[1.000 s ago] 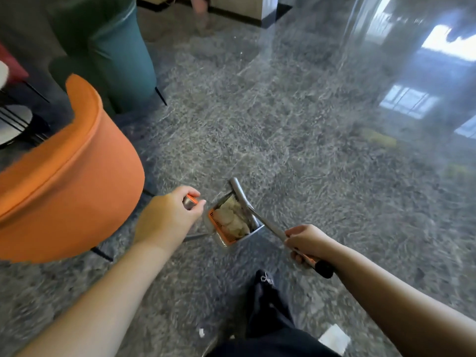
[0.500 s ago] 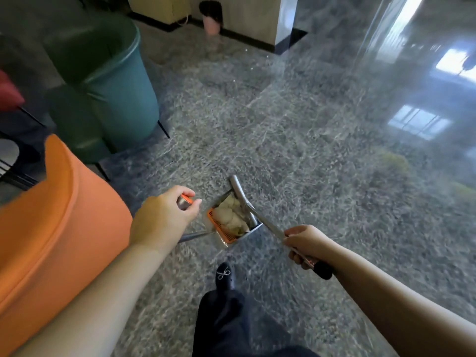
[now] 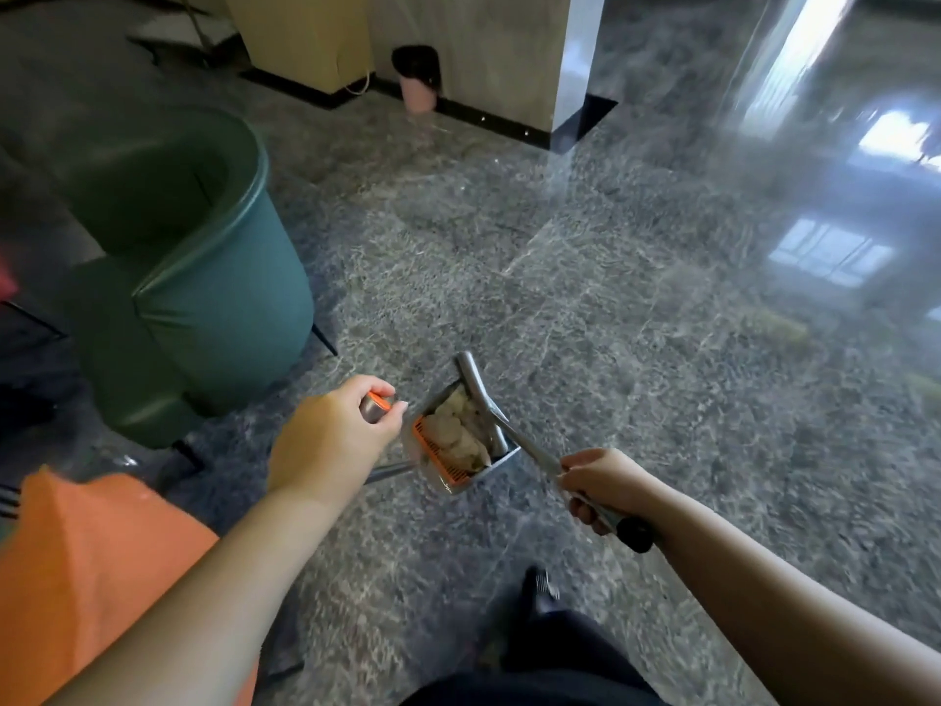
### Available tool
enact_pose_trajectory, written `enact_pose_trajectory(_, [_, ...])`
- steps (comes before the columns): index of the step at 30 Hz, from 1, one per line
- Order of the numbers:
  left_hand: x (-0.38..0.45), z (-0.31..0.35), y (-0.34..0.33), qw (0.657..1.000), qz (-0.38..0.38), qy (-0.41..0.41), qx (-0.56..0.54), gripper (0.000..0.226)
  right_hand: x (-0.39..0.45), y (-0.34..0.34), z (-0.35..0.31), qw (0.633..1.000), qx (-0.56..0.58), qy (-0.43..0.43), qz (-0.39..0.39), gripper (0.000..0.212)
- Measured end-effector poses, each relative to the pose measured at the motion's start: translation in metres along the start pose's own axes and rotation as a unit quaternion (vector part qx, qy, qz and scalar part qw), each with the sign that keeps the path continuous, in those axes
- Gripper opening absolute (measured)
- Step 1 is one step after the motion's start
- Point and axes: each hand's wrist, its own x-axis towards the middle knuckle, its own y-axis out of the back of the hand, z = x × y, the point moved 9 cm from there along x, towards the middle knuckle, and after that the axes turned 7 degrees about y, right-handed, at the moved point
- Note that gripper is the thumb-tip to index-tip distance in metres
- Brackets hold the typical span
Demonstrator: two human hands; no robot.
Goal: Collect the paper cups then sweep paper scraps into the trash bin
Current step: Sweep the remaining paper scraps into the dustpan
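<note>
We have walked on past the orange chair (image 3: 91, 578). Our left hand (image 3: 331, 440) still grips the dustpan handle (image 3: 376, 406); paper scraps (image 3: 453, 430) fill the dustpan (image 3: 448, 473); right hand (image 3: 601, 484) grips the broom handle (image 3: 540, 458). The pink trash bin (image 3: 418, 84) appears ahead.

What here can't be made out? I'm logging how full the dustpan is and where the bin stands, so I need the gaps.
Head view:
- dustpan: scraps blurred, count unclear; floor of the pan covered by them.
- broom handle: brush end hidden behind the dustpan.
- left hand: covers most of the dustpan's grip.
- pink bin: too small to see inside.
- orange chair: cut off by the left edge.
</note>
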Motion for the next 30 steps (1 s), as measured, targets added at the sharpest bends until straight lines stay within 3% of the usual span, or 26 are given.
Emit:
enact_pose_trajectory(14, [0.304, 0.058, -0.049, 0.998, 0.007, 0.055, 0.017, 0.015, 0.265, 0.088, -0.220, 0.997, -0.059, -0.002, -0.042, 0.007])
enact_pose_trajectory(30, [0.643, 0.093, -0.075, 0.999, 0.027, 0.019, 0.005, 0.017, 0.505, 0.134, -0.442, 0.999, -0.034, -0.008, -0.014, 0.011])
